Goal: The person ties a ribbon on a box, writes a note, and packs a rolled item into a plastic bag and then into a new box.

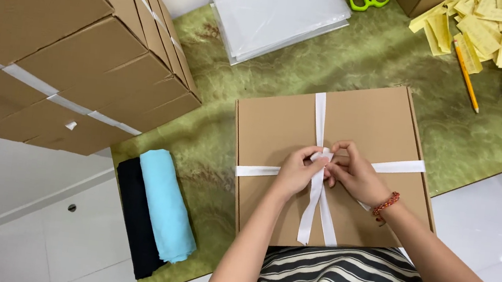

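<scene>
White ribbon (322,121) crosses the cardboard box (277,131), pinched at centre between left hand (298,171) and right hand (354,175).

Matt cardboard box (277,131), smooth white ribbon (320,114), glossy tabletop (374,54).

Both forearms reach forward and converge, the left hand (296,171) and right hand (353,175) touching, fingers curled and pinched together.

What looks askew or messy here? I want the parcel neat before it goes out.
The white ribbon slants across the cardboard box, lower at its left end. Both hands pinch its crossing. Yellow paper slips lie heaped untidily at the table's far corner.
</scene>
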